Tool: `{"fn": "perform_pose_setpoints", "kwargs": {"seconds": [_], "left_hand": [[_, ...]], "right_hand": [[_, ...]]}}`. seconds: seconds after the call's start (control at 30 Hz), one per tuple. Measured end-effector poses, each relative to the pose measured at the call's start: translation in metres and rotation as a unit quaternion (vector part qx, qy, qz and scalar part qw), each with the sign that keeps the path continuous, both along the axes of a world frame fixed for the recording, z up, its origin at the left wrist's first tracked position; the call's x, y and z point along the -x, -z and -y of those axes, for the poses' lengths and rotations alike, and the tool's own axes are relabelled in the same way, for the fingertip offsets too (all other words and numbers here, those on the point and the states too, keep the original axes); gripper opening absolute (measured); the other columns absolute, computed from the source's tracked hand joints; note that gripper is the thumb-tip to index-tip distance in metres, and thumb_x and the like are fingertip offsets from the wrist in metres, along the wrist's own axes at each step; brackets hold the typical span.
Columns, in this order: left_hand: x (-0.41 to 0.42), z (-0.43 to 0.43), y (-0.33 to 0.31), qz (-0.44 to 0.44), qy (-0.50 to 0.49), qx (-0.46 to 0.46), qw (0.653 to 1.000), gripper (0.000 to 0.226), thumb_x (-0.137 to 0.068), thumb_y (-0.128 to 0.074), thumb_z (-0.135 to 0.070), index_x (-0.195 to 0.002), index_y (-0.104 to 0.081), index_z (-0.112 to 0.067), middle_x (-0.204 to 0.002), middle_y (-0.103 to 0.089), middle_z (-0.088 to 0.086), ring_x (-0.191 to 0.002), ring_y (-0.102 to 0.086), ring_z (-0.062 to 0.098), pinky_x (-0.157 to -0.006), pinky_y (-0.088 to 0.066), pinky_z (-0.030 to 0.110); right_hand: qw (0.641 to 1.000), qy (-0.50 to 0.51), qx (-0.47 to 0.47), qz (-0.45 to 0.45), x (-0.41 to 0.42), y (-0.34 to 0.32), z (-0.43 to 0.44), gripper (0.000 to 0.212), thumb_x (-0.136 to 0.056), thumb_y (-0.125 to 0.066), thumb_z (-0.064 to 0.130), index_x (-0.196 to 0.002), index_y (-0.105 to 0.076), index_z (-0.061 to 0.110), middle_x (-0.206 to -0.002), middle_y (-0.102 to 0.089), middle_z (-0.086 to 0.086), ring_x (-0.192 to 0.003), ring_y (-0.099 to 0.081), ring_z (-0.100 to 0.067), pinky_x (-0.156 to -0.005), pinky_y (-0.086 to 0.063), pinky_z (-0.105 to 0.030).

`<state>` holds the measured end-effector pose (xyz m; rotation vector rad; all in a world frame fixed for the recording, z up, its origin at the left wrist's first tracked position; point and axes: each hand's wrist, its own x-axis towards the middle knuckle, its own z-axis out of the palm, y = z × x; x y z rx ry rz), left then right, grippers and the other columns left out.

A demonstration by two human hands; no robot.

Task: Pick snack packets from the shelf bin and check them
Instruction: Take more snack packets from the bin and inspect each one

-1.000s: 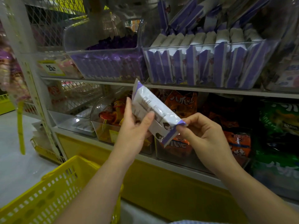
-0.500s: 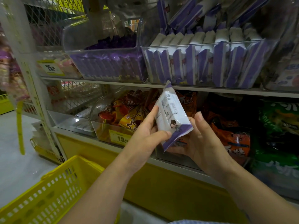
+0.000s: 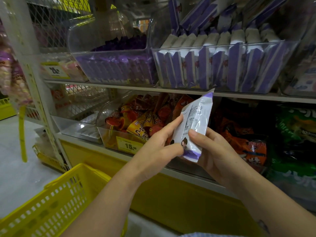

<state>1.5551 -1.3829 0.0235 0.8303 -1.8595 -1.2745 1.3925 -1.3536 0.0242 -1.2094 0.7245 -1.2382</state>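
A white and purple snack packet [image 3: 196, 124] stands nearly upright in front of the lower shelf, printed back side towards me. My left hand [image 3: 159, 147] grips its lower left edge, thumb on the purple bottom seal. My right hand [image 3: 215, 151] holds it from the right and behind, thumb pressed on the face. Directly above, a clear shelf bin [image 3: 277, 69] on the upper shelf holds several matching white and purple packets standing in rows.
A clear bin of purple packets [image 3: 118, 69] sits left of the white ones. Below are a bin of orange-red snacks [image 3: 135, 120] with a 15 price tag, orange bags [image 3: 248, 142] and green bags [image 3: 294, 130]. A yellow basket [image 3: 56, 206] hangs at lower left.
The packet has turned from slanting to nearly upright and shifted right and lower. My right hand moved from pinching its lower corner to cupping it from behind; my left hand slid down to the bottom edge.
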Motion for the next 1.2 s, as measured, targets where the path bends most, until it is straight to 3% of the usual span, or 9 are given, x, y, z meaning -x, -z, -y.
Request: {"fn": "perform_pose_setpoints", "kwargs": {"seconds": [0.1, 0.33, 0.57, 0.67, 0.77, 1.03, 1.2], "left_hand": [[0.003, -0.001, 0.0, 0.007, -0.043, 0.008, 0.999, 0.081, -0.073, -0.055, -0.012, -0.15, -0.035, -0.027, -0.142, -0.053, -0.008, -0.122, -0.056, 0.008, -0.098, -0.052, 0.04], [0.002, -0.006, -0.004, -0.004, -0.098, 0.017, 0.995, 0.073, -0.07, -0.054, -0.01, -0.142, -0.048, -0.016, -0.126, -0.066, -0.007, -0.112, -0.063, 0.003, -0.093, -0.054, 0.03], [0.0, -0.008, -0.008, 0.037, -0.102, 0.03, 0.994, 0.071, -0.069, -0.055, -0.013, -0.139, -0.053, -0.022, -0.124, -0.067, -0.008, -0.111, -0.064, 0.005, -0.094, -0.054, 0.035], [-0.004, -0.006, -0.008, 0.039, -0.097, 0.032, 0.994, 0.065, -0.075, -0.059, -0.006, -0.138, -0.053, -0.023, -0.123, -0.067, -0.013, -0.105, -0.066, 0.001, -0.088, -0.056, 0.027], [-0.007, -0.003, -0.006, 0.039, -0.111, 0.046, 0.992, 0.06, -0.083, -0.063, -0.001, -0.135, -0.053, -0.029, -0.119, -0.068, -0.014, -0.097, -0.068, -0.001, -0.079, -0.057, 0.02], [-0.011, 0.002, -0.003, 0.005, -0.15, 0.054, 0.987, 0.045, -0.086, -0.065, -0.005, -0.127, -0.063, -0.022, -0.109, -0.073, -0.008, -0.091, -0.07, 0.002, -0.074, -0.057, 0.02], [-0.011, 0.0, -0.003, 0.01, -0.183, 0.095, 0.978, 0.027, -0.085, -0.07, -0.014, -0.108, -0.069, -0.028, -0.092, -0.074, -0.016, -0.083, -0.07, -0.002, -0.065, -0.054, 0.014]], "right_hand": [[1.0, 0.021, 0.001, -0.006, -0.001, 0.0, 0.001, 0.046, -0.075, -0.069, 0.026, -0.12, -0.06, 0.021, -0.112, -0.072, -0.007, -0.1, -0.07, -0.025, -0.074, -0.058, -0.03], [0.999, 0.017, -0.02, 0.024, 0.002, 0.001, 0.004, 0.048, -0.068, -0.074, 0.03, -0.114, -0.067, 0.018, -0.11, -0.072, -0.01, -0.097, -0.071, -0.024, -0.072, -0.058, -0.029], [1.0, 0.012, -0.005, -0.026, 0.004, 0.003, 0.004, 0.047, -0.075, -0.07, 0.026, -0.12, -0.061, 0.018, -0.113, -0.072, -0.008, -0.102, -0.07, -0.024, -0.075, -0.058, -0.028], [0.998, 0.002, 0.008, -0.068, 0.005, 0.005, 0.003, 0.054, -0.072, -0.075, 0.031, -0.123, -0.06, 0.018, -0.116, -0.07, -0.007, -0.105, -0.068, -0.025, -0.081, -0.057, -0.03], [0.994, -0.009, 0.024, -0.102, 0.005, 0.006, 0.003, 0.048, -0.075, -0.079, 0.03, -0.12, -0.063, 0.023, -0.118, -0.07, -0.005, -0.108, -0.067, -0.022, -0.084, -0.056, -0.028], [0.993, -0.036, 0.029, -0.107, 0.006, 0.005, 0.004, 0.046, -0.07, -0.08, 0.032, -0.114, -0.067, 0.034, -0.121, -0.068, -0.001, -0.11, -0.066, -0.022, -0.084, -0.055, -0.027], [0.988, -0.052, 0.045, -0.138, 0.009, 0.002, 0.002, 0.049, -0.07, -0.079, 0.029, -0.116, -0.066, 0.037, -0.127, -0.064, -0.002, -0.116, -0.063, -0.021, -0.093, -0.054, -0.036]]}}
